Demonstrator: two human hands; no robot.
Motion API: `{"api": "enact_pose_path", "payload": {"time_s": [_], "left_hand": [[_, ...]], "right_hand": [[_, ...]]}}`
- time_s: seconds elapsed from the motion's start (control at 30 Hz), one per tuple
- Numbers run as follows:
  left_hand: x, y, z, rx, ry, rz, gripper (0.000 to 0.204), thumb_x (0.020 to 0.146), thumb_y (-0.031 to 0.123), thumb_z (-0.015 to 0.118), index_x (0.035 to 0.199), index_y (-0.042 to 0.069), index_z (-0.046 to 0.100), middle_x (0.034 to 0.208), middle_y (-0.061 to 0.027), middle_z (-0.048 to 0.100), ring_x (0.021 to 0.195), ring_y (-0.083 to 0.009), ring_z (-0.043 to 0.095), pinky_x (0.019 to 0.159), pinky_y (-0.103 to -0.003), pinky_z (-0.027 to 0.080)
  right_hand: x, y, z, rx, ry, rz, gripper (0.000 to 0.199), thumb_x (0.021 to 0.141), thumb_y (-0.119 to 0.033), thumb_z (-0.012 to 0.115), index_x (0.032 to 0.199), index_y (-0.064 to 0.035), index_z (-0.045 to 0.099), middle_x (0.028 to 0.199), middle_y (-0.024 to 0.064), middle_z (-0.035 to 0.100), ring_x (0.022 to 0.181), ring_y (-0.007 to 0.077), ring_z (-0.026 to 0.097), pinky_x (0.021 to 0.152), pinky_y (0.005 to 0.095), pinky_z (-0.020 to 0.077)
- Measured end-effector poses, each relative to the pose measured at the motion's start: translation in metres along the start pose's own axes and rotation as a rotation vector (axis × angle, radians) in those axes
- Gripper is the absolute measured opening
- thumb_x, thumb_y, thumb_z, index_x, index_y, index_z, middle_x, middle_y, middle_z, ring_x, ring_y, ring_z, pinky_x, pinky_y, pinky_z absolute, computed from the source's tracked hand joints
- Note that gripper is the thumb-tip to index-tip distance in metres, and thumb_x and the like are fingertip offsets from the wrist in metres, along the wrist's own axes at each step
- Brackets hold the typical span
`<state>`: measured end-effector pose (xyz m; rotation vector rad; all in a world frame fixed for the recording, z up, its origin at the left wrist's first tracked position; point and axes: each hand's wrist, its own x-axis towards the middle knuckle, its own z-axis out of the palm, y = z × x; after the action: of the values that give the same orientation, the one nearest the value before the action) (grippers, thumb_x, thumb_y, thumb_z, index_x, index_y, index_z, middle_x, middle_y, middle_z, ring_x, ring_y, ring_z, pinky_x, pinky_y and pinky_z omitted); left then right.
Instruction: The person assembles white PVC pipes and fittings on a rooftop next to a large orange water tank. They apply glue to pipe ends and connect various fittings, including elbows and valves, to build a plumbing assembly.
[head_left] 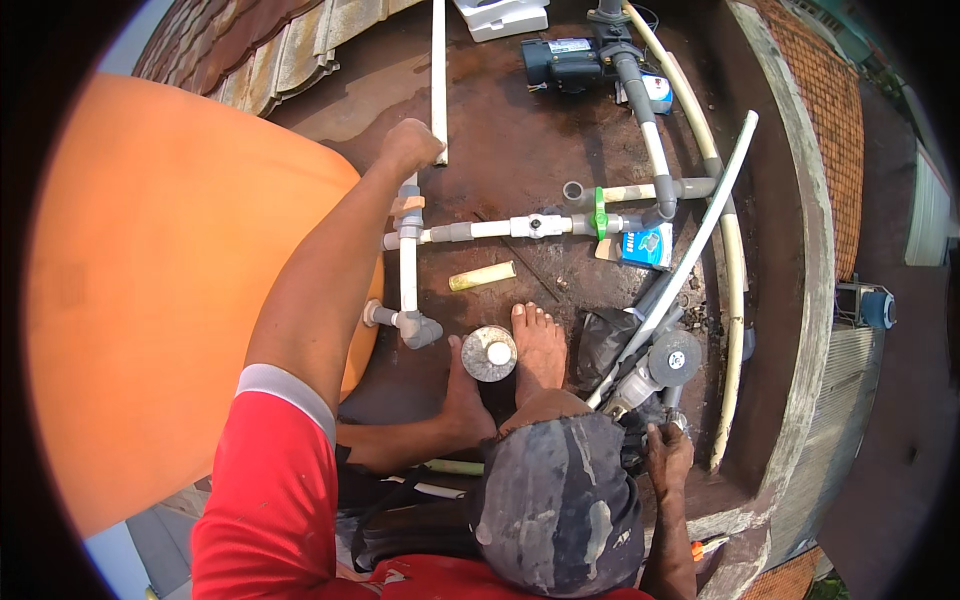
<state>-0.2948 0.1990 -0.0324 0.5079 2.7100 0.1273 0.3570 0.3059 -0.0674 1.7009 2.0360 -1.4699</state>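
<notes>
On a stained brown rooftop slab (520, 140) beside a large orange water tank (150, 300), the left hand (410, 148) is clenched around the top of an upright white pipe (408, 250) plumbed into the tank's grey fittings. A round grey disc (489, 353) lies between bare feet. Further right, the right hand (668, 452) rests with curled fingers against an angle grinder (655, 370); whether it grips it cannot be told.

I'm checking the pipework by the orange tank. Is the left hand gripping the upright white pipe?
Yes. The left hand is closed around the top of the upright white pipe beside the orange tank.
</notes>
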Motion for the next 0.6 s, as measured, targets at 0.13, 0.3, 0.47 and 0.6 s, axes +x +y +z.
{"api": "enact_pose_path", "payload": {"time_s": [0.13,0.3,0.47,0.6], "left_hand": [[-0.007,0.000,0.001,-0.037,-0.074,-0.007,0.051,0.087,0.044,0.087,0.109,-0.002,0.082,0.115,-0.0223,0.080,0.109,-0.0383,0.077,0.095,-0.046,0.060],[-0.008,0.001,0.009,-0.013,0.026,-0.045,0.036,0.086,0.028,0.079,0.106,-0.001,0.082,0.114,-0.0245,0.080,0.113,-0.0422,0.076,0.098,-0.047,0.059],[-0.017,-0.007,0.020,-0.112,0.039,-0.076,0.048,0.080,0.032,0.085,0.115,0.000,0.081,0.113,-0.0237,0.080,0.107,-0.0358,0.078,0.095,-0.045,0.060],[-0.053,0.009,0.007,-0.109,0.195,-0.056,0.047,0.084,0.033,0.085,0.118,0.002,0.080,0.129,-0.0237,0.076,0.117,-0.0357,0.075,0.101,-0.045,0.058]], "right_hand": [[0.004,0.037,0.002,0.270,0.031,-0.011,0.016,0.103,-0.009,0.074,0.095,0.0050,0.072,0.079,0.0060,0.070,0.070,0.0118,0.060,0.065,0.0334,0.0502],[-0.005,0.033,-0.006,-0.007,0.128,-0.082,0.014,0.098,-0.002,0.069,0.107,0.0053,0.077,0.088,0.0139,0.079,0.079,0.0195,0.072,0.081,0.0360,0.0581],[-0.016,0.036,-0.012,0.039,0.112,0.117,0.018,0.097,-0.005,0.074,0.111,0.0045,0.080,0.092,0.0164,0.081,0.083,0.0200,0.074,0.084,0.0381,0.0586],[-0.011,0.049,-0.016,-0.043,0.241,-0.132,0.019,0.099,-0.010,0.077,0.099,0.0094,0.077,0.081,0.0094,0.077,0.074,0.0123,0.068,0.070,0.0334,0.0566]]}}
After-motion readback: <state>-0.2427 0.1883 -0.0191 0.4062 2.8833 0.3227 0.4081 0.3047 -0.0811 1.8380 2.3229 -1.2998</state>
